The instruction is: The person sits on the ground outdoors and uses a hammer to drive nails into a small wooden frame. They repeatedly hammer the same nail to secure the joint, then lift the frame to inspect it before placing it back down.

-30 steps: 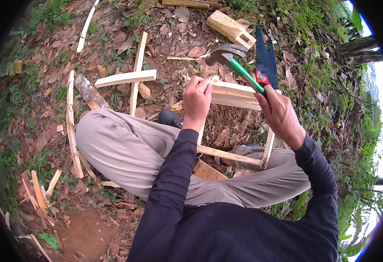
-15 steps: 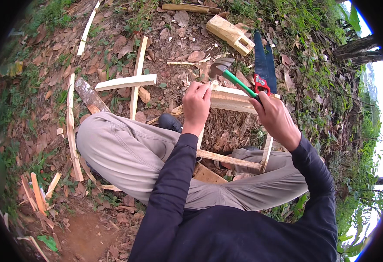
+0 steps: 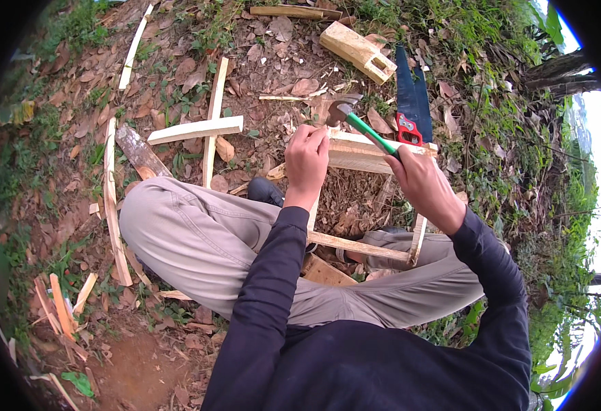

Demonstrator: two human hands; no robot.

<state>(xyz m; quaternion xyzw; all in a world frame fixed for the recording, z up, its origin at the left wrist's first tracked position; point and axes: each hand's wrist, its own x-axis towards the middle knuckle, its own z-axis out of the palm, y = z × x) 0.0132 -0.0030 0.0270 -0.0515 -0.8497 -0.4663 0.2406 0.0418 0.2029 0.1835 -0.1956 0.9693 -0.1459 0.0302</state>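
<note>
A wooden frame (image 3: 361, 150) of pale sawn pieces stands between my bent legs. My left hand (image 3: 306, 166) is closed at its far left corner, fingertips pinched together on the wood's end; whatever they hold is hidden. In my right hand (image 3: 426, 190) is a claw hammer (image 3: 369, 131) with a green handle, gripped near the handle's end. The hammer's head is just beyond and right of my left fingertips, above the frame's far bar. The frame's near crossbar (image 3: 361, 246) runs above my feet.
A handsaw (image 3: 413, 96) with a red handle lies beyond the frame at right, beside a wooden block (image 3: 357, 51) with a slot. Two crossed wooden strips (image 3: 213, 127) and a long strip (image 3: 112, 198) lie left. Split offcuts (image 3: 60, 305) sit at lower left on leaf-covered ground.
My right hand and the hammer have shifted slightly left, bringing the hammer's head a little lower and closer to my left hand. The left hand keeps its pinch at the corner.
</note>
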